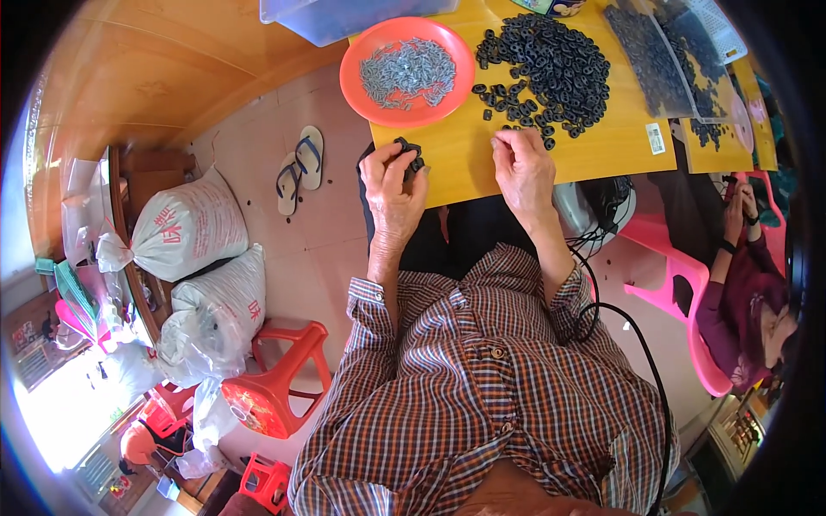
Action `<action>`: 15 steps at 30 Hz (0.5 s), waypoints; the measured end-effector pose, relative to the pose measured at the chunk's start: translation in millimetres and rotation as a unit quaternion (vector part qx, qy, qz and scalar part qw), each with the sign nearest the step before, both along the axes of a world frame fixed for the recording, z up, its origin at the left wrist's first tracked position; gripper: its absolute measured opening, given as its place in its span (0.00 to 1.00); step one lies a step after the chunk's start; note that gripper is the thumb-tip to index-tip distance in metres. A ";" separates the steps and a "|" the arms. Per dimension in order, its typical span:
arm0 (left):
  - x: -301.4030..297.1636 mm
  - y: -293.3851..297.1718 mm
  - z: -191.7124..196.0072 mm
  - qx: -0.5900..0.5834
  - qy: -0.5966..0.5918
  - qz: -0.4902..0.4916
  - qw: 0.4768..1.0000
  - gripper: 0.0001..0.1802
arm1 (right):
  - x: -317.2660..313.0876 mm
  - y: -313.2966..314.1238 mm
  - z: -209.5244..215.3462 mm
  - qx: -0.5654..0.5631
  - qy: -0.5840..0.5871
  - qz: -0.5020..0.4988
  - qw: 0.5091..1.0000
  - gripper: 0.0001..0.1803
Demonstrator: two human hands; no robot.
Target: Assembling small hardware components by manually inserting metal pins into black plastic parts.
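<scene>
My left hand (pixel 394 191) is closed at the near left edge of the yellow table, its fingers round a few small black plastic pieces (pixel 408 150). To the right, my right hand (pixel 526 168) hovers over the tabletop with thumb and index finger pinched. Whatever may sit in that pinch is too small to make out. A shallow orange-red plate (pixel 351 79) lies beyond my left hand, holding a heap of small silver screw-like parts (pixel 411 72). Past my right hand spreads a large pile of black oval pieces (pixel 564 64) with holes, some scattered toward me.
A clear plastic bin (pixel 344 19) stands at the far left of the table (pixel 456 176). Clear bags of black pieces (pixel 650 60) lie far right. Another person (pixel 744 284) sits right on a pink chair (pixel 684 279). White sacks (pixel 191 225), red stools (pixel 288 370) and flip-flops (pixel 299 172) occupy the left floor.
</scene>
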State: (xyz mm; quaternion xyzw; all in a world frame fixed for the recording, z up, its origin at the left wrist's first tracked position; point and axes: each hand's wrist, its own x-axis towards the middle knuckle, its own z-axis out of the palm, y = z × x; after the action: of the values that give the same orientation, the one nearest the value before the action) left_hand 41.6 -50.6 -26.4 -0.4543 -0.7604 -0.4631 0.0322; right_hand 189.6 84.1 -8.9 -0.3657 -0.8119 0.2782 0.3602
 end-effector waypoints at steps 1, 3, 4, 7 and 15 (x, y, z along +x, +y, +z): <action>0.3 -0.6 0.5 -0.005 0.008 -0.003 1.000 0.15 | -4.2 2.2 2.4 0.037 -0.041 -0.016 0.998 0.05; 0.5 0.3 0.8 -0.006 0.011 -0.003 1.000 0.16 | -11.1 7.6 1.2 0.073 -0.081 -0.030 0.994 0.06; 0.5 1.1 0.9 -0.005 0.012 -0.005 1.000 0.16 | -14.4 11.1 -0.8 0.088 -0.103 -0.047 0.990 0.08; 0.9 1.3 1.9 -0.007 0.014 -0.005 1.000 0.17 | -21.0 17.4 -1.7 0.116 -0.132 -0.065 0.982 0.10; -0.1 0.8 1.8 -0.016 0.020 -0.004 1.000 0.17 | -28.4 21.3 -6.8 0.109 -0.200 -0.063 0.972 0.08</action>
State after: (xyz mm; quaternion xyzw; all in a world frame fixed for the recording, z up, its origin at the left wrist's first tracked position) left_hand 41.5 -49.8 -24.5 -0.4675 -0.7646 -0.4419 0.0387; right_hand 161.1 105.4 -15.7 -0.4233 -0.8681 0.0857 0.2447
